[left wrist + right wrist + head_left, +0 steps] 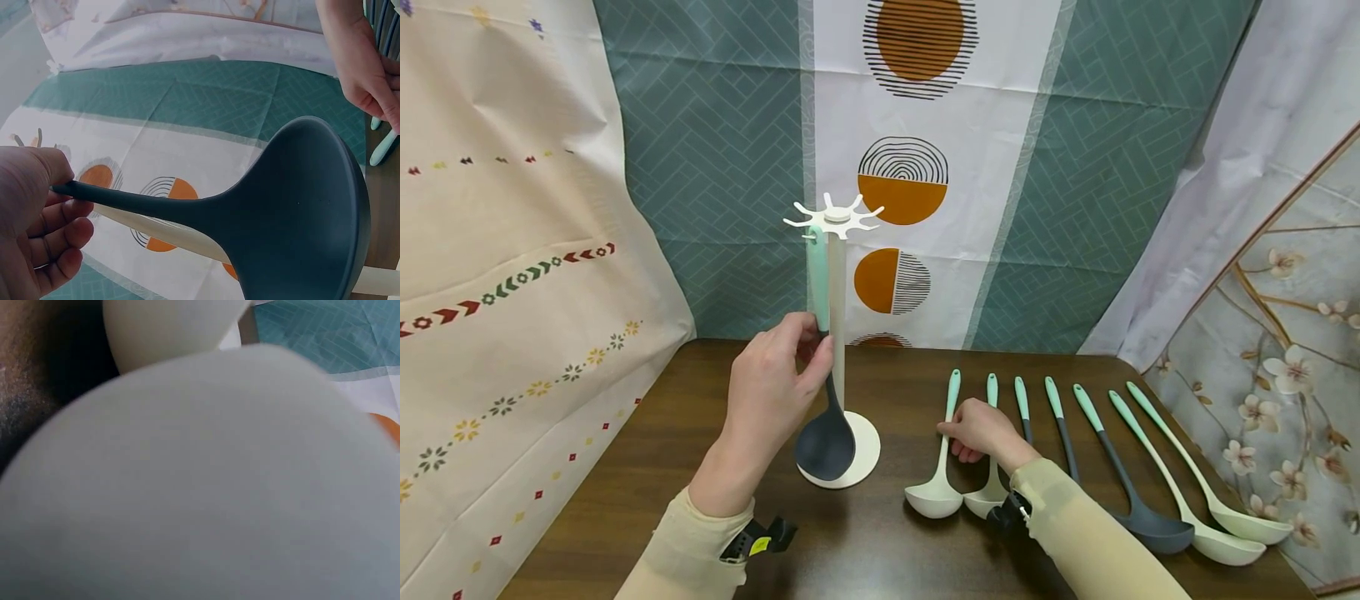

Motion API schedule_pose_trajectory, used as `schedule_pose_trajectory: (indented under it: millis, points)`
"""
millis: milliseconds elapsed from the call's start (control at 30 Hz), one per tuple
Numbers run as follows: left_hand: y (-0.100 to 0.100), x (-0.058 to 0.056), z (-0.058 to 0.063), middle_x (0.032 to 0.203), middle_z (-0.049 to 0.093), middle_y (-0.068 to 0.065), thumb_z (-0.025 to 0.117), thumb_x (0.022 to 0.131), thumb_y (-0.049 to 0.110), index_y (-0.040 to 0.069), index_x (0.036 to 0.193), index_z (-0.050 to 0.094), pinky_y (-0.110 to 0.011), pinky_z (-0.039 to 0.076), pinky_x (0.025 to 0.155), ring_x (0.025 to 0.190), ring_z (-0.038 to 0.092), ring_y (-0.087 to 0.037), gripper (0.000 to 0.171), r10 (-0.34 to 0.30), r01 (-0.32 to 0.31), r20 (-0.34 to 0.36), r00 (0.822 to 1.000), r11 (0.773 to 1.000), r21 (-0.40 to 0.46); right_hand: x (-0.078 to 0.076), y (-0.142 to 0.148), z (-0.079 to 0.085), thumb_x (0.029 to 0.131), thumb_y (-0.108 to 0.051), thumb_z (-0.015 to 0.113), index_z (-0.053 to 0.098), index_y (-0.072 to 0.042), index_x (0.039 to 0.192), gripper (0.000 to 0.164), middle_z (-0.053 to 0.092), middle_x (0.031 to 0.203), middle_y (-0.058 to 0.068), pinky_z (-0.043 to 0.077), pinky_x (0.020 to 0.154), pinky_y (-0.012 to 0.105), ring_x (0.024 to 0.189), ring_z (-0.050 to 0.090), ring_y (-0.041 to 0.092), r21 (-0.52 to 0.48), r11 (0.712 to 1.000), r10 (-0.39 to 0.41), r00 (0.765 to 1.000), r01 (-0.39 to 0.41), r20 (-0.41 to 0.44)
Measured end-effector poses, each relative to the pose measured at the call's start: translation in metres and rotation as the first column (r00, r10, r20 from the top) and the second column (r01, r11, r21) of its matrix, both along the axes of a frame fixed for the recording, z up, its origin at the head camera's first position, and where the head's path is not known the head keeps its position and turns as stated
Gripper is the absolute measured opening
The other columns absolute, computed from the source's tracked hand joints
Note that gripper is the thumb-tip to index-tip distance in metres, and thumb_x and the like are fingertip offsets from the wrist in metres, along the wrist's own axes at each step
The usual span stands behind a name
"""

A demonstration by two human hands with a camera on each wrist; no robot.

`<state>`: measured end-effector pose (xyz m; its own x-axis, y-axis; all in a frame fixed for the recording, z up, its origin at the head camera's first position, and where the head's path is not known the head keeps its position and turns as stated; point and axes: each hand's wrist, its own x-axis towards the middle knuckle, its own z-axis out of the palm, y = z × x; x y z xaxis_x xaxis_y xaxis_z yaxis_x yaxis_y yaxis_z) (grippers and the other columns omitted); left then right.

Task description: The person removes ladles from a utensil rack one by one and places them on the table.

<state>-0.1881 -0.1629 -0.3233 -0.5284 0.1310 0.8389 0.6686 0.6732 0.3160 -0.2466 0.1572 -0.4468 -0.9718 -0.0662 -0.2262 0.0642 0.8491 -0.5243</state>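
Note:
My left hand (pixel 775 379) pinches a dark ladle (pixel 826 446) where its dark shaft meets the mint handle; the bowl hangs downward. The top of that handle is up at the hooks of a white utensil stand (pixel 837 218), in front of its post. In the left wrist view the dark ladle's bowl (pixel 300 212) faces the camera. Over on the right, my right hand (pixel 988 429) grips the shaft of the leftmost white ladle (pixel 935 497), which lies on the table. A second white ladle (pixel 987 498) passes partly hidden under this hand. Pale ladle bowls (pixel 206 487) fill the right wrist view.
Several more ladles with mint handles, such as a dark ladle (pixel 1153 529) and a white ladle (pixel 1228 548), lie in a row to the right on the brown table (pixel 647 475). The stand's round base (pixel 867 450) is left of the row. Patterned cloths (pixel 722 167) hang behind.

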Motion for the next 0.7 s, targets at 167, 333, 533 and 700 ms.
schedule_pose_trajectory:
  millis: [167, 333, 533, 700]
  points:
    - [-0.0004, -0.0001, -0.0002, 0.084, 0.074, -0.006, 0.079, 0.100, 0.014, 0.003, 0.110, 0.070, -0.037, 0.050, 0.058, 0.070, 0.064, -0.026, 0.017, 0.005, -0.005, -0.003, 1.000, 1.000, -0.004, 0.0000, -0.0012, -0.0002, 0.107, -0.029, 0.074, 0.076, -0.010, 0.076, 0.037, 0.072, 0.067, 0.003, 0.063, 0.059, 0.030, 0.058, 0.072, 0.014, 0.026, 1.000, -0.001, 1.000, 0.001, 0.004]
    - [-0.0001, -0.0004, -0.0002, 0.084, 0.074, -0.007, 0.079, 0.100, 0.014, 0.003, 0.111, 0.070, -0.037, 0.050, 0.058, 0.070, 0.063, -0.025, 0.017, 0.003, -0.003, -0.006, 1.000, 1.000, -0.007, 0.0012, -0.0012, -0.0005, 0.107, -0.029, 0.074, 0.076, -0.010, 0.075, 0.037, 0.072, 0.067, 0.003, 0.063, 0.059, 0.031, 0.057, 0.072, 0.014, 0.035, 0.999, 0.001, 1.000, -0.001, -0.007]
    - [-0.0001, -0.0005, 0.0001, 0.084, 0.074, -0.007, 0.078, 0.101, 0.014, 0.003, 0.111, 0.070, -0.036, 0.049, 0.057, 0.069, 0.063, -0.026, 0.018, -0.001, 0.001, -0.008, 1.000, 1.000, -0.006, 0.0023, -0.0020, 0.0011, 0.107, -0.029, 0.074, 0.076, -0.010, 0.074, 0.038, 0.072, 0.066, 0.002, 0.062, 0.059, 0.031, 0.057, 0.072, 0.015, 0.046, 0.999, 0.005, 1.000, -0.004, -0.017]
    - [0.0000, -0.0006, -0.0001, 0.084, 0.074, -0.007, 0.078, 0.101, 0.014, 0.003, 0.111, 0.070, -0.036, 0.049, 0.057, 0.068, 0.062, -0.025, 0.018, 0.005, -0.005, -0.006, 1.000, 1.000, -0.004, 0.0031, -0.0024, 0.0033, 0.108, -0.029, 0.073, 0.077, -0.010, 0.075, 0.039, 0.072, 0.066, 0.002, 0.062, 0.059, 0.032, 0.057, 0.072, 0.015, 0.057, 0.998, 0.012, 1.000, -0.010, -0.022]
